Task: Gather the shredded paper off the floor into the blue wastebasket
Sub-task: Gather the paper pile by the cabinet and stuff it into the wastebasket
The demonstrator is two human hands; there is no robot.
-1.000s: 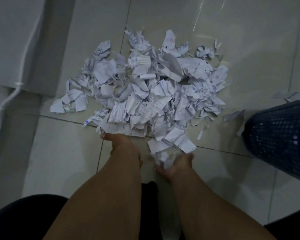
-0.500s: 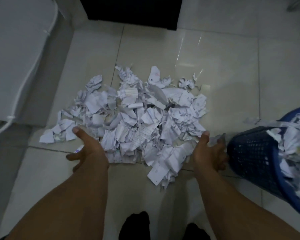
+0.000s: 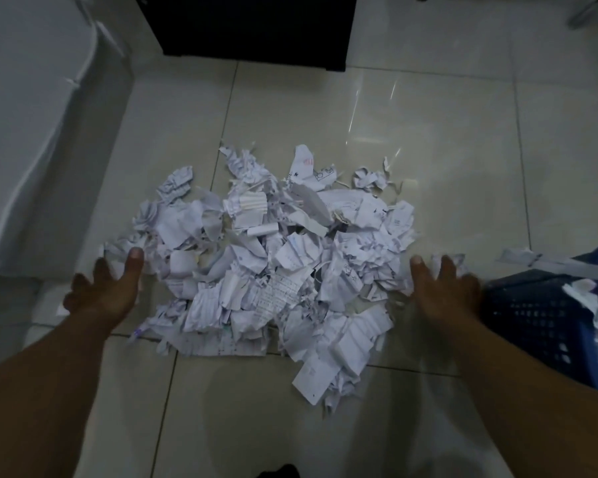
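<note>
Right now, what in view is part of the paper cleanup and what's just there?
Part of the job:
- shredded paper pile on the floor
- blue wastebasket, at the right edge, already holding scraps
- left hand and right hand, open on either side of the pile

Just there:
- black cabinet
- white cable along the grey unit at left

— The shredded paper point(image 3: 273, 270) is white with a pale lilac cast; several scraps carry dark printed lines, and one scrap at the far edge bears small red marks.

— And the floor point(image 3: 428, 139)?

— Glossy off-white tiles, split by thin dark grout lines, with pale streaks of reflected light.

— The wastebasket point(image 3: 532, 315) is dark blue, its wall dotted with a grid of small holes. A black cabinet point(image 3: 249, 25) stands at the top.
</note>
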